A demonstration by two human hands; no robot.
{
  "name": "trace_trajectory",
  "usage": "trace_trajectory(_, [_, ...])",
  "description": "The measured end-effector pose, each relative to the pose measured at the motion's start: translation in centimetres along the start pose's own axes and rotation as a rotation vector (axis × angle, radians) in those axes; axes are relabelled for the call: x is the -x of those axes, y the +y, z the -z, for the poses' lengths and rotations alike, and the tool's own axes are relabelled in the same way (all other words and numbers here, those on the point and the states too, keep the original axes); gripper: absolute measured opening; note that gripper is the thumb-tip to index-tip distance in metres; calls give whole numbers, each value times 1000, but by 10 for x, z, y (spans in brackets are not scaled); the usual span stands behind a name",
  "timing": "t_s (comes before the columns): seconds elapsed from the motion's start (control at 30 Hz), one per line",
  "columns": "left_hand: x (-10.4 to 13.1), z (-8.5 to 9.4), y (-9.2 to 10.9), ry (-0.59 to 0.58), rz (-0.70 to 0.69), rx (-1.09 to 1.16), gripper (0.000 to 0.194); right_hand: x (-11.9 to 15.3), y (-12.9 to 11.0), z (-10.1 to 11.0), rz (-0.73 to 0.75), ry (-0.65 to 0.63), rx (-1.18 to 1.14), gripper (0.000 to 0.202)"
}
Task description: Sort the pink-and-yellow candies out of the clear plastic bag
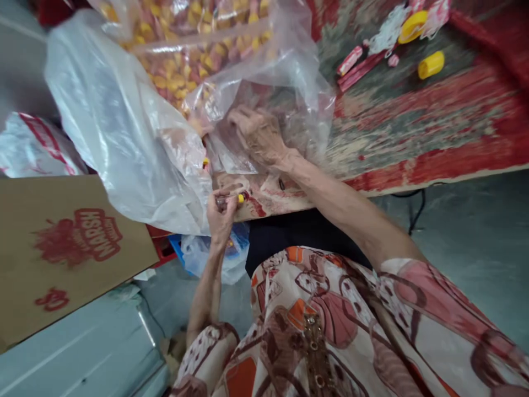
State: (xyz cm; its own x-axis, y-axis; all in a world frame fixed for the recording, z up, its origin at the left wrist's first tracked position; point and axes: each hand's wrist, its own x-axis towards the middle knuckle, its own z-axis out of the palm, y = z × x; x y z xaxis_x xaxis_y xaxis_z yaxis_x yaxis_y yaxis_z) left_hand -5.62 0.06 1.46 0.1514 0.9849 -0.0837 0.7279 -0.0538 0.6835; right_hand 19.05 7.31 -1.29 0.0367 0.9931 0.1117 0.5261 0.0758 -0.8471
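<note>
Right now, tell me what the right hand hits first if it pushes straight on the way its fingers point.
Probably the heap of yellow and pink pieces inside the clear plastic bag that the right hand is reaching into; depth is unclear.

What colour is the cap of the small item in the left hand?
Yellow cap, seen in the head view.

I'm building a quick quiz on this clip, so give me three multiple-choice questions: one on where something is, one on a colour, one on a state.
1. Where is the right hand?
A. inside the clear plastic bag
B. on the cardboard box
C. on the floor

2. What colour are the two loose caps at upper right?
A. blue
B. yellow
C. black

3. What is the left hand doing?
A. lying flat and open
B. pinching a small yellow-tipped piece
C. gripping the box

Answers: 1 A, seen through the plastic; 2 B, both plainly yellow; 3 B, fingers closed on it.
</note>
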Motion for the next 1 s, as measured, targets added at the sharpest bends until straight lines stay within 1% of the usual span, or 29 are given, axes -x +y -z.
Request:
trace_trajectory(0.07, [4,-9,1,46,-67,-76,44,-2,2,5,-90,17,81,31])
trace_trajectory(0.1, [5,-14,2,46,-103,-122,43,-2,3,7,-137,29,103,31])
trace_trajectory(0.17, [4,-19,2,1,-154,-193,42,-4,6,8,-204,69,99,25])
trace_trajectory(0.23, [-1,-17,1,-86,-169,-198,43,-4,9,7,-231,114,90,22])
trace_trajectory(0.3, [-8,-10,0,-167,-169,-143,44,-4,11,6,-235,127,105,24])
trace_trajectory(0.37, [-13,-5,-2,-193,-156,-74,46,-2,12,5,-234,111,125,29])
trace_trajectory(0.43, [-14,-6,-4,-137,-138,-38,44,0,12,7,-229,88,138,31])
trace_trajectory(0.5, [-13,-10,-6,-59,-149,-67,40,1,10,9,-220,74,149,31])
trace_trajectory(0.53, [-12,-12,-6,-42,-178,-97,38,2,10,10,-215,69,157,31])
trace_trajectory(0.57, [-11,-13,-5,-50,-222,-131,36,1,9,10,-210,63,165,32])
trace_trajectory(0.67, [-10,-12,3,-104,-391,-205,32,1,9,11,-209,43,192,33])
trace_trajectory(0.7, [-9,-11,6,-87,-433,-214,30,0,9,10,-209,39,197,33])
trace_trajectory(0.8, [-5,-13,11,62,-464,-224,28,0,13,5,-186,73,203,32])
trace_trajectory(0.87, [-4,-20,6,136,-472,-231,30,0,16,3,-158,100,203,31])
trace_trajectory(0.9, [-4,-24,2,146,-484,-235,33,0,17,2,-152,102,205,30])
trace_trajectory(1.0, [-10,-33,-9,105,-505,-225,42,0,19,2,-151,72,206,32])
